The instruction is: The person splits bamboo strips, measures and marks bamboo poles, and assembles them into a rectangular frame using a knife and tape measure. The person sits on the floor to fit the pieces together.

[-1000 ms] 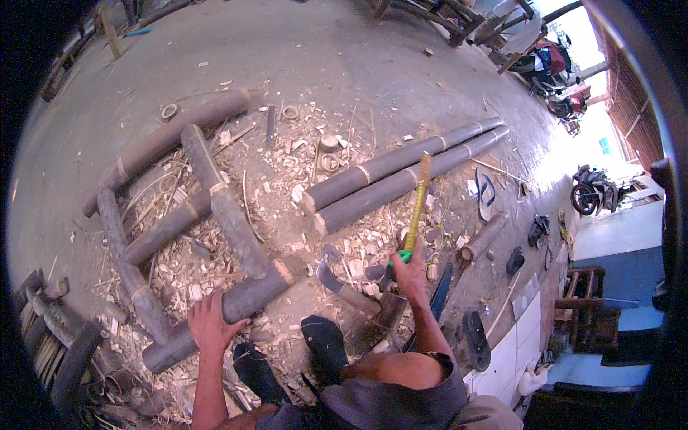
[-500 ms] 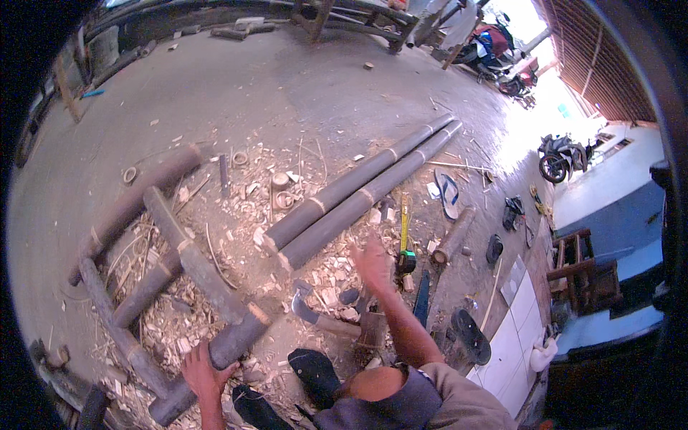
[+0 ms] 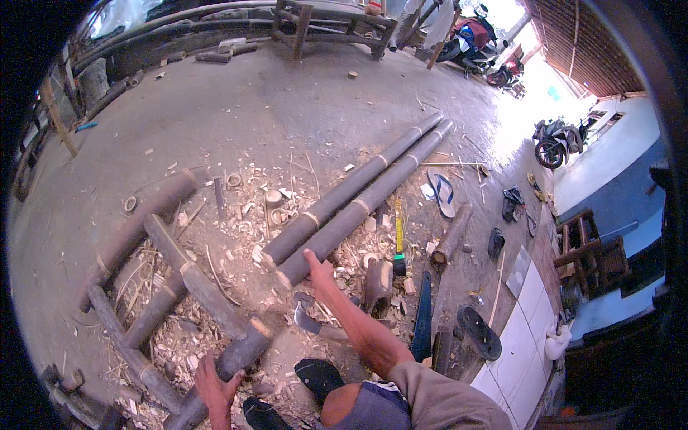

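Two long dark bamboo poles (image 3: 373, 190) lie side by side on the floor ahead of me. My right hand (image 3: 319, 271) is closed at the near end of the right-hand pole, its fingers partly hidden. At lower left, a frame of joined bamboo pieces (image 3: 211, 297) lies among shavings. My left hand (image 3: 215, 390) rests across its nearest thick bamboo piece (image 3: 244, 351), thumb and fingers spread. Beneath my right forearm lies a curved-blade knife (image 3: 307, 320), its wooden handle partly covered. A short bamboo piece (image 3: 378, 284) sits just right of that forearm.
A tape measure (image 3: 399, 264) with its yellow blade out lies beside a saw blade (image 3: 423, 315). Sandals (image 3: 442, 192), a bamboo offcut (image 3: 453, 233) and white tiles (image 3: 527, 308) are at right. A bamboo bench (image 3: 326, 32) and motorbikes (image 3: 555, 147) stand farther off.
My right hand has moved left, from above the shavings to the near end of the right-hand pole. My left hand stays by the same bamboo piece. The view has shifted slightly.
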The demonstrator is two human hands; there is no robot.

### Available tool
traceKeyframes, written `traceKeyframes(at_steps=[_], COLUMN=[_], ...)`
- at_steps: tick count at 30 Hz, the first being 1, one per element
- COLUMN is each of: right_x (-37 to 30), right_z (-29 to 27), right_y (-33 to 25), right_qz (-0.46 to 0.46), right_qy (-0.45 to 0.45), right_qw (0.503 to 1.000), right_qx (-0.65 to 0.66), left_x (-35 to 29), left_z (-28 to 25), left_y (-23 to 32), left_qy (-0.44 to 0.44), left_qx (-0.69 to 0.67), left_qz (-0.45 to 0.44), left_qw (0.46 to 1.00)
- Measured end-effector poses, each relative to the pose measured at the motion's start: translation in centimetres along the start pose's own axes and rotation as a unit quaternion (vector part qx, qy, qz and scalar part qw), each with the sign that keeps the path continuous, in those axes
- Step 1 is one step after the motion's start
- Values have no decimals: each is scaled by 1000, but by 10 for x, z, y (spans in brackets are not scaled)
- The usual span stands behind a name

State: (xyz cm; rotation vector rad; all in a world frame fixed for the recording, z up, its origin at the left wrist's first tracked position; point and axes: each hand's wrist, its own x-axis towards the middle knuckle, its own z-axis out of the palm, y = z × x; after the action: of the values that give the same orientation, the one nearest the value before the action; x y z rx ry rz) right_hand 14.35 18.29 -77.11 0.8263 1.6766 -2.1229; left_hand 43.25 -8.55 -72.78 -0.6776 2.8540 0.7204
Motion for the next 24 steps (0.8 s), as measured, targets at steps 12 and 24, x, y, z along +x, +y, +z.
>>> traceKeyframes(at_steps=[12,24], right_x=[-168,-54], right_z=[34,46], right_y=[62,-35], right_qz=[217,83], right_qy=[-347,-154], right_qw=[912,946], right_qx=[-15,272], left_x=[19,-37], left_z=[-15,-102], left_y=[50,-110], left_qy=[144,383], left_qx=[-457,-671], left_qz=[-15,-239], left_qw=[877,588])
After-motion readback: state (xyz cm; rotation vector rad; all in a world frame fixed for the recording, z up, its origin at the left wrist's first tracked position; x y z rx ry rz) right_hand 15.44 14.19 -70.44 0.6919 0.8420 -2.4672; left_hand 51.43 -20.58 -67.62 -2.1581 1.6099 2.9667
